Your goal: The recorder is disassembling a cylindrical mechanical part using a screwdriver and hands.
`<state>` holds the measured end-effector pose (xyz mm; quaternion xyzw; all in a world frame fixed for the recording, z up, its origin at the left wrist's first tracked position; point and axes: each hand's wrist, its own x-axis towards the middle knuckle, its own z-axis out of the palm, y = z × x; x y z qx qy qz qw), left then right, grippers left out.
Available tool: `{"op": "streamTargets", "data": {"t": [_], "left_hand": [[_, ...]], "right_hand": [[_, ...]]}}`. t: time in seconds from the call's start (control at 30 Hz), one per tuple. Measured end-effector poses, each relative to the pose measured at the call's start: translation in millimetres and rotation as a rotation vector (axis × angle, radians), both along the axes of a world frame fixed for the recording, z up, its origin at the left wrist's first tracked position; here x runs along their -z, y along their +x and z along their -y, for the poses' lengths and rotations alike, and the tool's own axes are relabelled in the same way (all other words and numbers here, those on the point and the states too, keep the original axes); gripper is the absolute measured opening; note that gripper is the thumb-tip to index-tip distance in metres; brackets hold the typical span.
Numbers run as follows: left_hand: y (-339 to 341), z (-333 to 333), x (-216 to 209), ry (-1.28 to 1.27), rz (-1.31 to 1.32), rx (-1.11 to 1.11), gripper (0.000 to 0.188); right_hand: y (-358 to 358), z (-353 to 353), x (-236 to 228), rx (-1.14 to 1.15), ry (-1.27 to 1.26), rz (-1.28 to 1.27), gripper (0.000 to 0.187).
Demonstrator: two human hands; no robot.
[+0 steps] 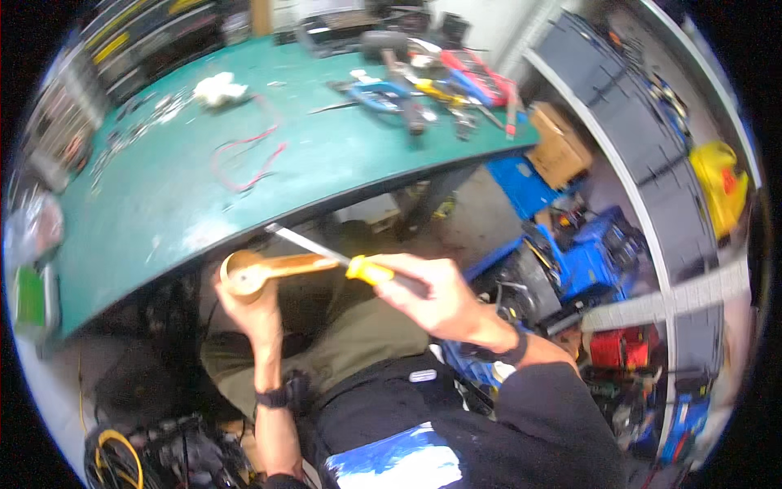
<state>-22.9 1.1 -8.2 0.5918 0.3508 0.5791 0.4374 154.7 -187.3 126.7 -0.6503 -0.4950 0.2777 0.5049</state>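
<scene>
partly hidden, left hand [248, 306] grips wooden piece [269, 270] (screwdriver [350, 262] tip blurred).

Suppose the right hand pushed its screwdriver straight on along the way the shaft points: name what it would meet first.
Probably the front edge of the green workbench; the screwdriver tip in the right hand already lies close to it, though depth is unclear.

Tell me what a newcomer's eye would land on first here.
At the centre, the right hand grips a yellow-handled screwdriver, its shaft slanting up-left toward the green workbench. Beside it, the left hand holds up a tan wooden piece with a round end. A red wire loops on the bench above.
</scene>
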Motion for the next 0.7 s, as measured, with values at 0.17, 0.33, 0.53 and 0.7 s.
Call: {"op": "streamTargets", "data": {"t": [0.17,0.33,0.53,0.7], "left_hand": [[-2.4,3.5,10.0,0.004,-0.073,0.001,0.063],[-9.2,3.6,6.4,-0.029,-0.122,-0.01,0.061],[-10.9,13.7,-7.7,-0.076,-0.099,-0.031,0.056],[-18.1,15.6,-6.0,-0.13,-0.07,-0.029,0.056]], "right_hand": [[0.6,9.8,7.7,-0.027,-0.058,-0.054,0.038],[3.2,4.6,12.2,-0.029,-0.003,-0.095,0.037],[16.4,2.2,15.1,0.06,0.19,0.131,0.041],[36.0,6.5,2.8,0.09,0.093,0.129,0.044]]}}
